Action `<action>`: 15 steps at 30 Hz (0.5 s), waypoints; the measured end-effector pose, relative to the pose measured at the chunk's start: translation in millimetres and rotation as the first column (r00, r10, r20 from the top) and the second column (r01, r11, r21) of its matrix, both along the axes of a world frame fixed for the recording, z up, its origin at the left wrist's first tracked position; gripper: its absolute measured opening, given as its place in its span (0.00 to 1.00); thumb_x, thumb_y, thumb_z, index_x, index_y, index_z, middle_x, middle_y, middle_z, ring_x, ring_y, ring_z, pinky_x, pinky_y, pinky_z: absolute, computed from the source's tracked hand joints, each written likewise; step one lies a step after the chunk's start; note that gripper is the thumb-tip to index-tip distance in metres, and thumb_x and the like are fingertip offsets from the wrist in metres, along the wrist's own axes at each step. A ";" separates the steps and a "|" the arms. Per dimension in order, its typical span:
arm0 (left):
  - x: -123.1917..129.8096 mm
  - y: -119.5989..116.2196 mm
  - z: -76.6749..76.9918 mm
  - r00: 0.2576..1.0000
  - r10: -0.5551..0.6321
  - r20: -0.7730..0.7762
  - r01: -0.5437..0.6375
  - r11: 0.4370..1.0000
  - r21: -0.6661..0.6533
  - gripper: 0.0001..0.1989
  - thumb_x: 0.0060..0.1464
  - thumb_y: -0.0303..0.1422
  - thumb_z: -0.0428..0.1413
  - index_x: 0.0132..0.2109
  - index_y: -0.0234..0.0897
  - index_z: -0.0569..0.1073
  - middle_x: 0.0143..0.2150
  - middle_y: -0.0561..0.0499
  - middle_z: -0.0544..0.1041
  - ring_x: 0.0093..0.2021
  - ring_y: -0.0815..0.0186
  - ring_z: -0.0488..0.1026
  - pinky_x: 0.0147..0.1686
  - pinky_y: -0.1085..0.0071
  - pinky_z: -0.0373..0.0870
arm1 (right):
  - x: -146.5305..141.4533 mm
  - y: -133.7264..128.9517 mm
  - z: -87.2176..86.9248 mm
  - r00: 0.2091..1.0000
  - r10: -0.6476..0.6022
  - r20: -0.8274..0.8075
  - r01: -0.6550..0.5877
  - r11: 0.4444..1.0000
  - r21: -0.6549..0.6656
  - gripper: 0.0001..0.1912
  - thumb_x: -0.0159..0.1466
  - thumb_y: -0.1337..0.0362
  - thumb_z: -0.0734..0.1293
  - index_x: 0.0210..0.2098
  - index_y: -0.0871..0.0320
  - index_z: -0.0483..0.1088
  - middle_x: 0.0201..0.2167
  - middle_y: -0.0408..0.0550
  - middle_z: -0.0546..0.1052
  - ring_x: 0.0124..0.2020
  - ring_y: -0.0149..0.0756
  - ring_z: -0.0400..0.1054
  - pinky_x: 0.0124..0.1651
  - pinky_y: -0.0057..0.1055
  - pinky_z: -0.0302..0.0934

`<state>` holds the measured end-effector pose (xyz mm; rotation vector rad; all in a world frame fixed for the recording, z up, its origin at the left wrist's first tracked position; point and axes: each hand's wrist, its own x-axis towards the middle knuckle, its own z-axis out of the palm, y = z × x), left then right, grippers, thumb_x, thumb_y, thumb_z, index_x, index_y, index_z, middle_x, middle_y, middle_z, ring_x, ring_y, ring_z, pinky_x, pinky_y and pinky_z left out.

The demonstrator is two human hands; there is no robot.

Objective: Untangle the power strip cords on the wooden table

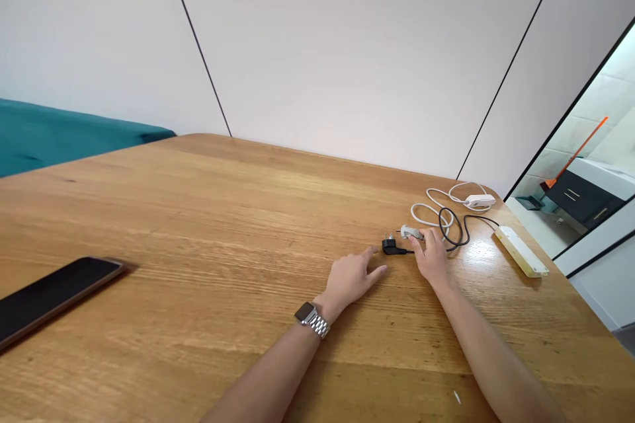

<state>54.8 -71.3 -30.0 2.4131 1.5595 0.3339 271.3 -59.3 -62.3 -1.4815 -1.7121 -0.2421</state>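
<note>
My right hand (430, 256) has its thumb and fingers closed around the rear of a white plug (409, 231), whose pins point left. Just in front of it a black plug (389, 246) lies on the wooden table with its pins up. My left hand (351, 277) rests low over the wood, thumb and index finger apart, holding nothing; its fingertips are close to the black plug. A black cord (467, 231) loops from that plug toward a white and yellowish power strip (520, 251). The white cord (431, 200) curls back to a small white power strip (480, 201).
A dark phone or tablet (59, 294) lies at the table's left. The wooden table (208, 225) meets a white panelled wall (347, 46). A teal seat (74, 132) is at far left. Through an opening at right stand an orange-handled broom (578, 152) and a dark cabinet (580, 195).
</note>
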 end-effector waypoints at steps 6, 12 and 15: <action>-1.3 0.4 0.7 1.000 -0.017 -0.009 0.017 1.000 0.003 0.22 0.59 0.47 0.46 0.53 0.40 0.71 0.40 0.43 0.80 0.43 0.53 0.76 0.37 0.65 0.66 | 2.3 2.3 -1.7 0.974 -0.102 0.203 0.152 0.958 -0.244 0.17 0.68 0.51 0.58 0.37 0.57 0.68 0.34 0.51 0.77 0.37 0.41 0.69 0.37 0.32 0.53; -1.7 -0.3 2.8 0.999 -0.025 -0.023 0.025 1.000 0.000 0.22 0.58 0.46 0.48 0.53 0.42 0.71 0.38 0.45 0.80 0.40 0.54 0.76 0.34 0.67 0.64 | -8.0 -5.2 3.1 0.959 -0.167 0.228 0.228 0.935 -0.271 0.18 0.67 0.47 0.59 0.35 0.55 0.70 0.28 0.47 0.78 0.29 0.37 0.71 0.29 0.29 0.46; -2.3 -0.5 1.9 0.999 -0.034 0.016 0.034 0.999 -0.007 0.24 0.58 0.49 0.47 0.54 0.41 0.71 0.34 0.46 0.79 0.37 0.55 0.75 0.31 0.68 0.61 | -16.9 -11.3 5.2 0.971 -0.208 0.118 0.228 0.954 -0.193 0.22 0.68 0.47 0.55 0.34 0.55 0.70 0.25 0.47 0.78 0.27 0.37 0.71 0.27 0.28 0.45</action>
